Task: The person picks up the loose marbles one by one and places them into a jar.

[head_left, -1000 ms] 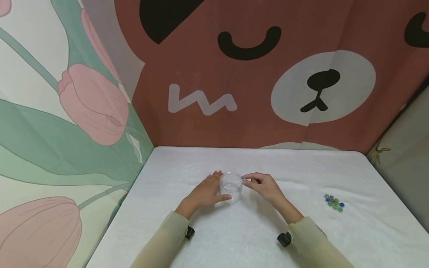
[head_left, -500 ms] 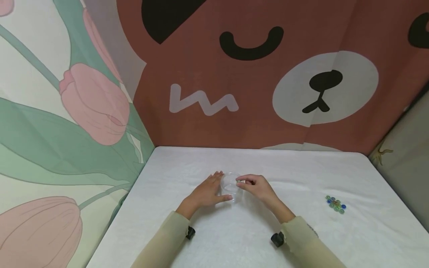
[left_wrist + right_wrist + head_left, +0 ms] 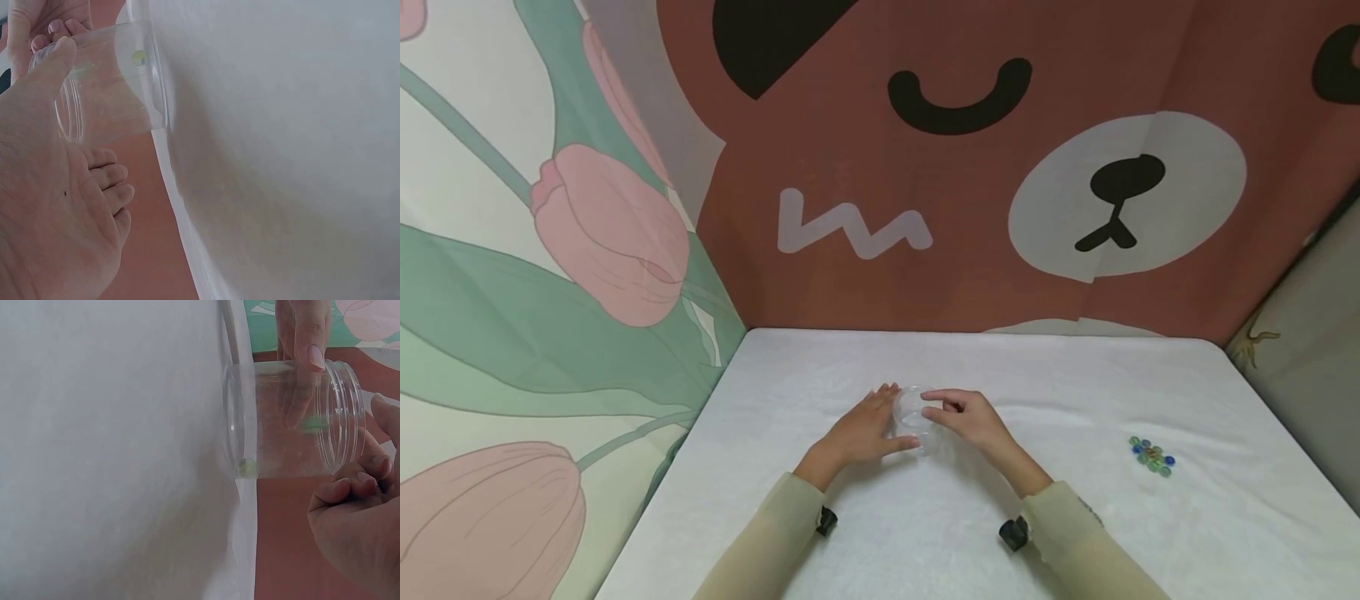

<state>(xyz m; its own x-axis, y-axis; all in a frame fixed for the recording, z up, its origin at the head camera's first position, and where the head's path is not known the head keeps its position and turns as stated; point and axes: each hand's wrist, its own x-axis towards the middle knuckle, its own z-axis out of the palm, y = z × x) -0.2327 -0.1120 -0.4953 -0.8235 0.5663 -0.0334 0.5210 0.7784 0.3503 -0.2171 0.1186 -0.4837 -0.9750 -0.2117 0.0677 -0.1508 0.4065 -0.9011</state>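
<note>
A clear plastic jar (image 3: 913,414) with a threaded neck stands upright on the white table. My left hand (image 3: 867,427) holds it from the left, thumb across the near side and fingers along the far side. Over the jar's right rim is my right hand (image 3: 973,421), thumb and index finger parted, with nothing visible between them; its other fingers are curled. One yellow-green marble (image 3: 139,58) lies at the jar's bottom. In the right wrist view, a blurred green streak (image 3: 312,424) shows inside near the neck; I cannot tell whether it is a moving marble.
A cluster of several green, blue and amber glass marbles (image 3: 1152,457) lies on the right of the white-covered table (image 3: 1075,533). A brown bear-print backdrop (image 3: 850,292) stands behind the table, and a tulip-print one (image 3: 617,233) is on the left.
My right hand has moved left from beside the jar to over its rim. Its thumb and index finger, which pinched a small marble, have parted. The left hand and jar have stayed put.
</note>
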